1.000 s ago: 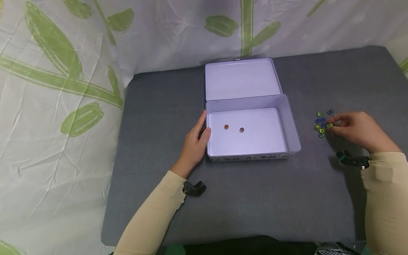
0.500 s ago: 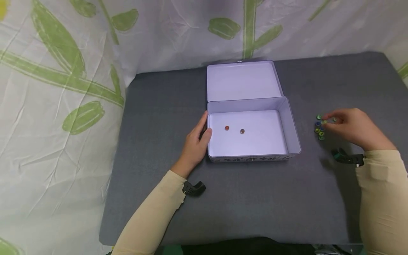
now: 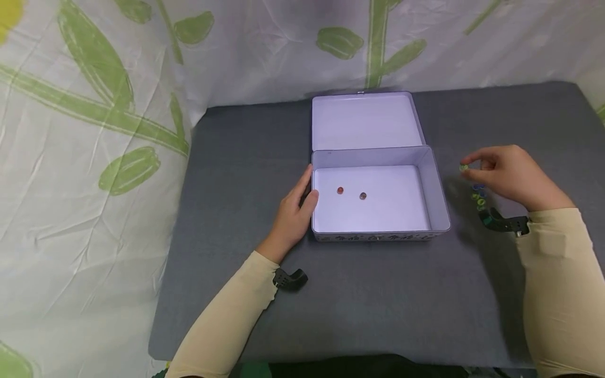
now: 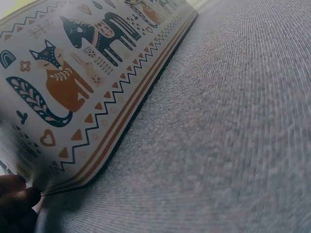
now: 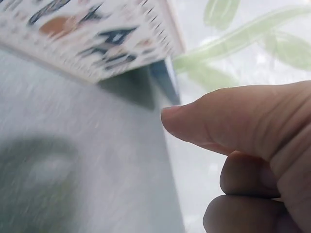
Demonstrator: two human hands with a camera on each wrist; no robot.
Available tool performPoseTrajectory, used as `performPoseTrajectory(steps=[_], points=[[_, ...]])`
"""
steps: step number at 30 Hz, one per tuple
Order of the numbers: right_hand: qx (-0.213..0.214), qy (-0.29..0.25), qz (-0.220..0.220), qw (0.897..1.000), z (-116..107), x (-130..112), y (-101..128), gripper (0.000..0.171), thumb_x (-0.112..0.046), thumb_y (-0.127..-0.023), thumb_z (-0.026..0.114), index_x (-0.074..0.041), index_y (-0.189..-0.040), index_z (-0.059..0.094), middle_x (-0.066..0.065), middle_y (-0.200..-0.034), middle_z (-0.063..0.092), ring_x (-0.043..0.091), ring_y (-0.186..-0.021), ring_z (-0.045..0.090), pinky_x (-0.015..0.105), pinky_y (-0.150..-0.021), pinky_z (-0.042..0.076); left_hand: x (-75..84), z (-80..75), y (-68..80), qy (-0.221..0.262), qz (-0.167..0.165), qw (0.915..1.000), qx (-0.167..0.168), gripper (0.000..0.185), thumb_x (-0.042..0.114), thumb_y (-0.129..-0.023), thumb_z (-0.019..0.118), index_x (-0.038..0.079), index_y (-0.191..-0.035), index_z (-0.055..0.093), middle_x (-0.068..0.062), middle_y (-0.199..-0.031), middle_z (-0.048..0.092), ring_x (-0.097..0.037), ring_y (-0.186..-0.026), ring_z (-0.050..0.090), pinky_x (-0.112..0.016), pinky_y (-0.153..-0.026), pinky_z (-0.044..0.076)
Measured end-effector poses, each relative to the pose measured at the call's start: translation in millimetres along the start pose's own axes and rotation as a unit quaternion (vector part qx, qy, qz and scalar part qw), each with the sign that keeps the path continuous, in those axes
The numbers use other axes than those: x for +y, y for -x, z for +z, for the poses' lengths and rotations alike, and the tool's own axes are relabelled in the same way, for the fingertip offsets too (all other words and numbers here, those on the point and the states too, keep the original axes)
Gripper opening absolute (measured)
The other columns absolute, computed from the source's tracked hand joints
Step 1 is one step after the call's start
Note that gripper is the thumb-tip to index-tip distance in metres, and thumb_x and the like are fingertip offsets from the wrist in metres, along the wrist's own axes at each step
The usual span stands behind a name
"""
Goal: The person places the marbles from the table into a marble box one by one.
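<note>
My right hand (image 3: 515, 176) pinches a small green glass marble (image 3: 463, 168) between thumb and index finger, above the dark grey tabletop. The wrist view shows the thumb (image 5: 209, 119) with curled fingers below it. Under the hand lie several loose blue and green marbles (image 3: 480, 201). My left hand (image 3: 293, 218) rests at the left side of an open rectangular tin box (image 3: 438, 199), its index finger along the outer wall and its thumb at the rim. On the white floor of the box sit an orange marble (image 3: 340, 190) and a brownish one (image 3: 363, 196).
The box's hinged lid (image 3: 368, 122) lies folded back behind it. The outer wall (image 4: 77, 73) carries printed animals. A white cloth with green leaves (image 3: 264, 58) hangs behind the table (image 3: 378, 304) and to its left.
My right hand has lifted a green marble from the loose group and moved left toward the box. The left hand stays at the box side. The head view has shifted slightly.
</note>
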State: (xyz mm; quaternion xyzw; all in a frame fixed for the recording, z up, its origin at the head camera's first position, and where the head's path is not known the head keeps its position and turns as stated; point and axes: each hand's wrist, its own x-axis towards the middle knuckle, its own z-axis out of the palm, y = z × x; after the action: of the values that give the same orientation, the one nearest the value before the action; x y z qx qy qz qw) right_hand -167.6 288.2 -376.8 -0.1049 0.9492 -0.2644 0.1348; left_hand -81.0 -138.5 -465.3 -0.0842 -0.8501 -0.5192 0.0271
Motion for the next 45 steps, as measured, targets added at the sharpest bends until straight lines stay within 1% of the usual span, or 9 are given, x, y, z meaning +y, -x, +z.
performPoseTrajectory(steps=[7, 13, 18, 24, 30, 37, 41, 45], points=[[0.014, -0.009, -0.018, 1.0, -10.1, -21.6, -4.5, 0.035, -0.029, -0.1, 0.074, -0.004, -0.124, 0.075, 0.007, -0.07, 0.056, 0.017, -0.052, 0.038, 0.034, -0.049, 0.033, -0.1, 0.5, -1.0, -0.001, -0.001, 1.0, -0.002, 0.061, 0.038, -0.11, 0.044, 0.021, -0.167, 0.03, 0.005, -0.17, 0.032, -0.012, -0.157, 0.03, -0.039, -0.128, 0.027], [0.007, -0.016, -0.026, 1.0, -11.6, -35.0, -11.3, 0.035, -0.032, -0.099, 0.074, -0.007, -0.124, 0.075, 0.007, -0.069, 0.054, 0.016, -0.051, 0.035, 0.034, -0.05, 0.033, -0.4, 0.8, -0.8, 0.0, -0.002, 1.0, -0.001, 0.062, 0.038, -0.11, 0.044, 0.02, -0.168, 0.03, 0.004, -0.171, 0.032, -0.012, -0.157, 0.029, -0.038, -0.128, 0.026], [-0.005, -0.024, -0.04, 0.999, -2.5, -50.6, -21.5, 0.032, -0.027, -0.1, 0.073, -0.006, -0.123, 0.076, 0.006, -0.068, 0.051, 0.013, -0.051, 0.034, 0.033, -0.051, 0.035, 0.0, -0.4, -0.7, -0.004, -0.001, 1.0, 0.0, 0.062, 0.038, -0.11, 0.044, 0.02, -0.168, 0.03, 0.005, -0.171, 0.032, -0.012, -0.157, 0.029, -0.039, -0.128, 0.026], [-0.014, -0.036, -0.063, 0.997, 9.6, -73.7, -35.1, 0.029, -0.021, -0.098, 0.074, -0.004, -0.121, 0.076, 0.004, -0.067, 0.048, 0.012, -0.053, 0.033, 0.032, -0.052, 0.032, 0.1, -1.3, -0.5, -0.007, -0.003, 1.0, 0.002, 0.061, 0.037, -0.11, 0.044, 0.021, -0.167, 0.031, 0.003, -0.171, 0.032, -0.013, -0.157, 0.03, -0.04, -0.127, 0.027], [-0.027, -0.029, -0.075, 0.996, 19.5, -93.0, -44.8, 0.026, -0.021, -0.098, 0.073, -0.007, -0.119, 0.078, 0.004, -0.067, 0.047, 0.014, -0.055, 0.033, 0.032, -0.053, 0.032, 0.4, -0.5, -1.1, -0.006, -0.005, 1.0, -0.002, 0.061, 0.038, -0.11, 0.044, 0.021, -0.167, 0.03, 0.006, -0.171, 0.031, -0.012, -0.157, 0.029, -0.039, -0.128, 0.026], [-0.033, -0.028, -0.105, 0.994, 27.8, -110.3, -53.3, 0.022, -0.017, -0.098, 0.072, -0.007, -0.117, 0.078, 0.002, -0.064, 0.042, 0.014, -0.055, 0.031, 0.031, -0.052, 0.03, 1.0, -1.7, -3.2, -0.007, -0.001, 1.0, -0.003, 0.063, 0.042, -0.11, 0.044, 0.022, -0.167, 0.03, 0.007, -0.17, 0.032, -0.01, -0.157, 0.029, -0.038, -0.128, 0.026], [-0.041, -0.034, -0.115, 0.992, 34.6, -120.3, -58.5, 0.022, -0.016, -0.097, 0.073, -0.006, -0.116, 0.079, 0.001, -0.063, 0.043, 0.015, -0.056, 0.034, 0.031, -0.055, 0.032, 1.7, -2.9, -2.8, -0.007, -0.001, 1.0, -0.002, 0.063, 0.043, -0.11, 0.045, 0.022, -0.167, 0.031, 0.005, -0.17, 0.033, -0.012, -0.157, 0.03, -0.039, -0.127, 0.028], [-0.055, -0.033, -0.124, 0.99, 42.5, -131.6, -64.8, 0.022, -0.014, -0.096, 0.072, -0.006, -0.115, 0.079, 0.001, -0.062, 0.043, 0.016, -0.057, 0.037, 0.031, -0.059, 0.035, 1.6, -3.1, -0.2, -0.01, -0.01, 0.9999, -0.006, 0.063, 0.042, -0.109, 0.045, 0.023, -0.167, 0.031, 0.004, -0.17, 0.033, -0.013, -0.156, 0.031, -0.04, -0.127, 0.028]])
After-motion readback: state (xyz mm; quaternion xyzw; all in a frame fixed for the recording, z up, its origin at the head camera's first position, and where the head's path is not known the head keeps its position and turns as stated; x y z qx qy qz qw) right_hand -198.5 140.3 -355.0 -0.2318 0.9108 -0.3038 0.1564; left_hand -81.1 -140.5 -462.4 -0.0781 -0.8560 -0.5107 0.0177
